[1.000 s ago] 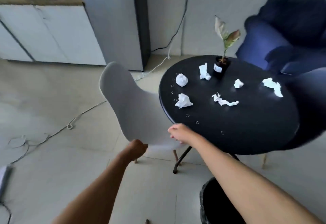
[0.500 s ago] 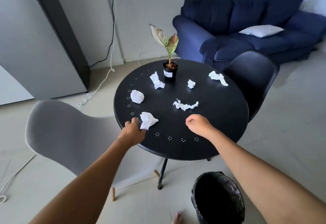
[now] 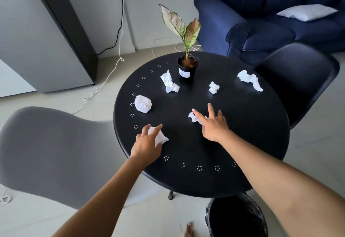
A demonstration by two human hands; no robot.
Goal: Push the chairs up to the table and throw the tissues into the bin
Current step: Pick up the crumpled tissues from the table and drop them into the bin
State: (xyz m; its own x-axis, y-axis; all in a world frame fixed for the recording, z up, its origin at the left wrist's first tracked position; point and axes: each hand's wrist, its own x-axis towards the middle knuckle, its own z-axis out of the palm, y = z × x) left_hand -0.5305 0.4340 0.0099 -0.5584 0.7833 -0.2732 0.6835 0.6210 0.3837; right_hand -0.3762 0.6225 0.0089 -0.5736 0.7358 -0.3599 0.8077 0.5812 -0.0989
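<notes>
We note a small black pot (image 3: pixel 187 69) standing upright, bearing a white label (image 3: pixel 183 73) and a plant with two variegated green-and-pink leaves (image 3: pixel 179 24). Behind it, a navy sofa (image 3: pixel 261 12) fills the upper right, with a white pillow (image 3: pixel 306 12) lying on its seat. At upper left stands a tall grey cabinet (image 3: pixel 37 40) with a dark front edge. A black cable (image 3: pixel 121 12) runs down the wall beside it. A white cord (image 3: pixel 95 88) lies in loops on the pale floor (image 3: pixel 315 152).

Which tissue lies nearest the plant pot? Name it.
The tall crumpled tissue just left of the plant pot, close beside it; the others lie farther off.
</notes>
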